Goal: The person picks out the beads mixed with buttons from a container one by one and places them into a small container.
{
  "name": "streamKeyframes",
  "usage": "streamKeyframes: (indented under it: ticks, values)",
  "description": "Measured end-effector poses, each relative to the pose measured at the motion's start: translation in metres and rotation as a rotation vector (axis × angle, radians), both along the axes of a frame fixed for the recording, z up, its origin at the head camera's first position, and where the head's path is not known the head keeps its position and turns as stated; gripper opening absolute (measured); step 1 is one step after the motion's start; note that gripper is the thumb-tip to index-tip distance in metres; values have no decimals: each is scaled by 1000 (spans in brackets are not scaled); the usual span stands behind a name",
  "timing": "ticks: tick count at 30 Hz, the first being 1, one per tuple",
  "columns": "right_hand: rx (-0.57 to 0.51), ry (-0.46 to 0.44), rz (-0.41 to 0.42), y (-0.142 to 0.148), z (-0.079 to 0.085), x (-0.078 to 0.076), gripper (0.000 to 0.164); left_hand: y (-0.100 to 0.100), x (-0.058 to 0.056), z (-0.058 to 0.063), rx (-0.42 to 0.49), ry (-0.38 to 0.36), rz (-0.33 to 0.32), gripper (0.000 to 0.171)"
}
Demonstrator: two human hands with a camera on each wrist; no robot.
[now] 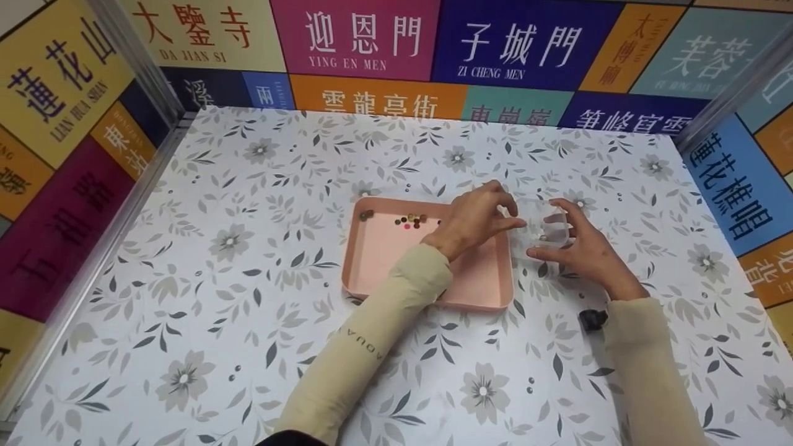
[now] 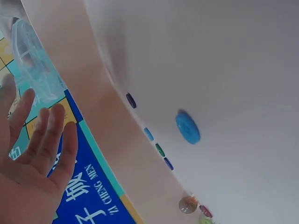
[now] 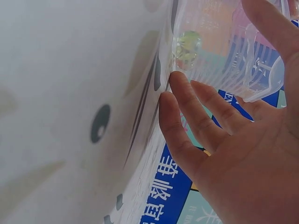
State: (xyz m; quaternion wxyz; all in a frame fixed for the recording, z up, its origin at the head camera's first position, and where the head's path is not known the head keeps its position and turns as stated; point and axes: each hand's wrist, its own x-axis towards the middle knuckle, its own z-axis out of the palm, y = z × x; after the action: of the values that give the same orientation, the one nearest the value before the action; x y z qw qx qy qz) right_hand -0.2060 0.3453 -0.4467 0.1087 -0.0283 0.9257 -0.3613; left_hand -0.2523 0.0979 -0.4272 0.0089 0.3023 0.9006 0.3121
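My left hand (image 1: 474, 217) reaches across the right part of a pink tray (image 1: 378, 272), its fingertips close to a clear plastic box (image 1: 551, 232). In the left wrist view its fingers are apart, with nothing seen between them. To the right of the tray, my right hand (image 1: 582, 251) holds the box, thumb on one side and fingers on the other. A green-yellow glass bead (image 3: 189, 49) shows through the ribbed wall of the box. Small coloured beads (image 1: 409, 220) lie along the far side of the tray, including a flat blue oval one (image 2: 188, 127).
More round beads (image 1: 367, 215) sit in the tray's far left corner. Tray and box are on a flower-patterned tablecloth (image 1: 186, 322). Panels with large printed characters (image 1: 365, 37) stand along the back and both sides. Beside the right sleeve is a small black object (image 1: 593, 320).
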Motion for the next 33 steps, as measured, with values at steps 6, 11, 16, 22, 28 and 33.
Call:
streamKeyframes:
  ticks: [6,11,16,22,28,33]
  values:
    - [-33,9,4,-1,0,0,111,-8,-4,2,-21,7,6,15]
    - [-48,12,3,-2,1,1,110,-18,-10,8,-80,-22,79,16]
    - [-32,8,-2,-3,0,2,111,-31,-14,11,-125,-29,142,15]
    - [-33,5,-4,-2,0,3,111,-44,-18,13,-190,-7,186,14]
    - [-45,24,3,-1,-1,3,109,-53,-22,13,-246,-13,227,15]
    - [-33,29,10,-2,-2,1,108,-62,-22,8,-315,26,297,11]
